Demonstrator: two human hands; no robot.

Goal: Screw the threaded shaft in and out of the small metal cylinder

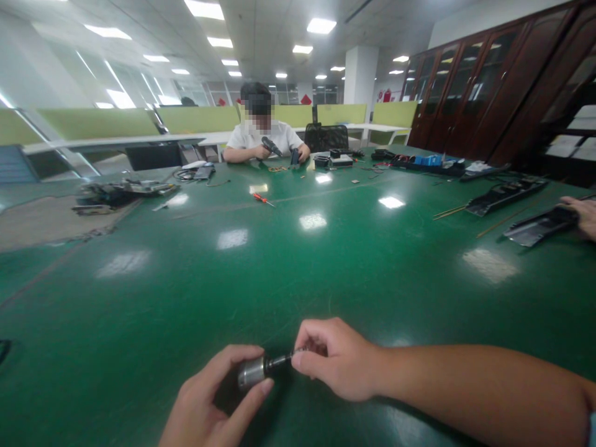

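Observation:
My left hand (223, 397) grips a short silver metal cylinder (252, 372) between thumb and fingers, near the front of the green table. A thin dark shaft (278, 362) sticks out of the cylinder's right end. At the far end of that shaft, my right hand (333, 357) pinches with thumb and bent forefinger. The fingertips cover the shaft's tip, so I cannot tell what is there. Both hands are just above the green tabletop (279, 279), and the cylinder lies tilted slightly, its shaft end a little higher in the picture.
Across the table a person (265, 133) holds a dark power drill (271, 146). An orange screwdriver (263, 199) lies mid-table. Stripped device parts (121, 192) lie at left, black housings (505, 194) at right. Another person's hand (582, 214) touches a black casing (542, 226).

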